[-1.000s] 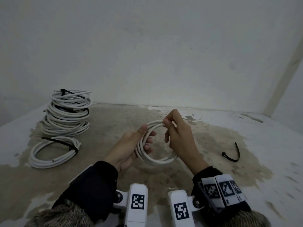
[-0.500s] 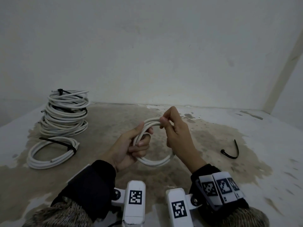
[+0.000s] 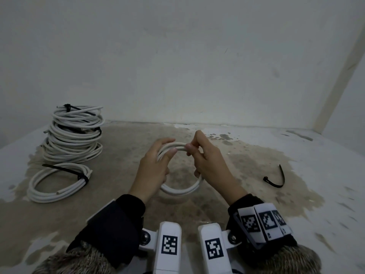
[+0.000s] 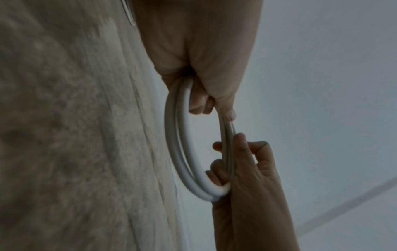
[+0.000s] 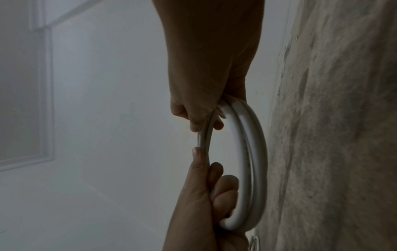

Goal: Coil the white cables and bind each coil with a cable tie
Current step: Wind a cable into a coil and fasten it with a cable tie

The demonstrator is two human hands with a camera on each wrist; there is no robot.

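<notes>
The left hand [image 3: 153, 171] has its grip wrapped around the left side of the white cable coil [image 3: 180, 189], thumb laid over the strands at the top and fingers curled through the ring from below. The right hand [image 3: 210, 165] pinches the same strands at the top between thumb and fingertips, while its lower fingers hook the right side of the ring. Both grips are closed on the coil, which hangs in the air between them, above the worktop [image 3: 122, 147].

Compared with a second ago, the left hand has slid up from the lower-left of the ring to its top, so the two thumbs now nearly meet there, and the coil has been turned and raised a little. The loops look gathered tighter and more even; the wrist views show two or three strands lying flush against each other. No loose tail shows in any view, so the winding appears finished and the hands seem to be squaring up the coil for binding.

Well to the right of the right grip, a loose black cable tie [image 3: 275, 179] lies on the worktop, untouched; one hand will probably have to let go to fetch it while the other keeps the loops from springing apart. Far to the left of the left grip sit a bound coil [image 3: 57, 183] with its black tie and, behind it, a stack of finished coils [image 3: 74, 135].
</notes>
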